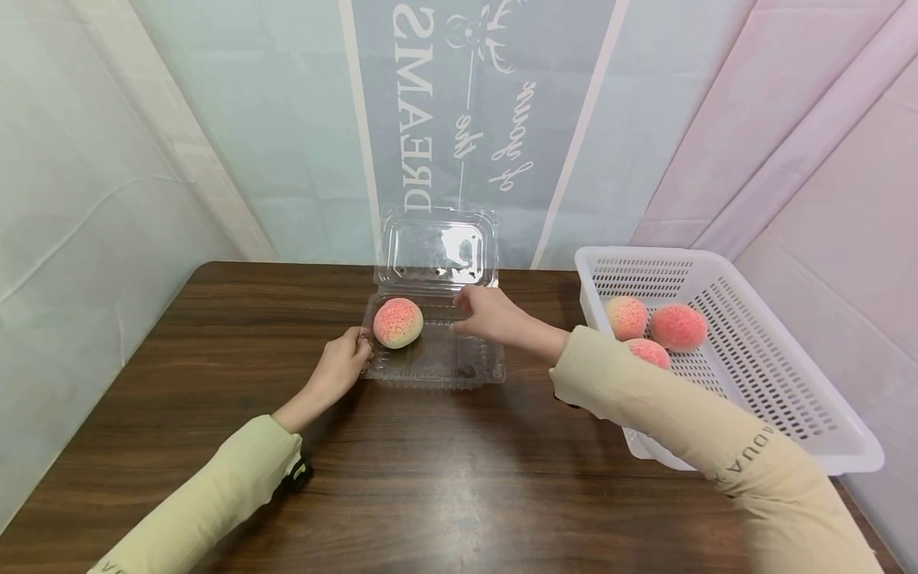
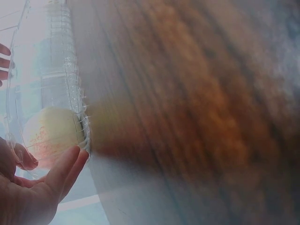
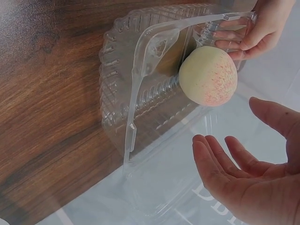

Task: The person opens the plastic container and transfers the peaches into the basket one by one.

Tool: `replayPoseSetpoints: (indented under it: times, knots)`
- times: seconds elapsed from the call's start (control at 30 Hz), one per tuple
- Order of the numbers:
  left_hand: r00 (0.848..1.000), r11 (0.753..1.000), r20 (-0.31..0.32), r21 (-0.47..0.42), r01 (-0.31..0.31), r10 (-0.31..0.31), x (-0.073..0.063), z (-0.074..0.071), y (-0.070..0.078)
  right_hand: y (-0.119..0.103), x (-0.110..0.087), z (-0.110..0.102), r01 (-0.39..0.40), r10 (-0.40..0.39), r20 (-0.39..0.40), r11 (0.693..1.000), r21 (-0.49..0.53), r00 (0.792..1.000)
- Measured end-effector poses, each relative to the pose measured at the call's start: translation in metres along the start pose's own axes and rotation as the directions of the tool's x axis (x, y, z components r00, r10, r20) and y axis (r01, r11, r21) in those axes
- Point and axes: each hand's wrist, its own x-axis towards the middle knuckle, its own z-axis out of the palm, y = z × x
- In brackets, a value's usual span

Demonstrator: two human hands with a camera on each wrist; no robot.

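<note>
A clear plastic clamshell container [image 1: 459, 371] sits on the table with its lid [image 1: 437, 255] raised at the back. Inside, at the left end, lies a pink and pale-yellow peach [image 1: 398, 323]. My left hand [image 1: 340, 363] pinches the container's left side wall, thumb on one face and fingers on the other, as the left wrist view shows. Over the right part of the container hovers my right hand [image 1: 495, 315]. Its thumb and fingers [image 3: 206, 161] are spread apart with nothing between them, a short way from the peach [image 3: 208, 75].
To the right stands a white perforated plastic basket [image 1: 782, 367] holding three peaches [image 1: 677, 327], one partly covered by the right sleeve. The dark wooden table [image 1: 430, 478] ends at the back against a printed cloth [image 1: 308, 143] with lettering.
</note>
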Motion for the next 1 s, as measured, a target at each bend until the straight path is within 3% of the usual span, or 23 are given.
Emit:
replayPoseSetpoints:
  times: [1.0]
  knots:
    - [1.000, 1.000, 0.008, 0.017, -0.001, 0.001, 0.001, 0.000, 0.000, -0.010, 0.013, 0.016, 0.043, -0.047, -0.041, 0.993, -0.106, 0.998]
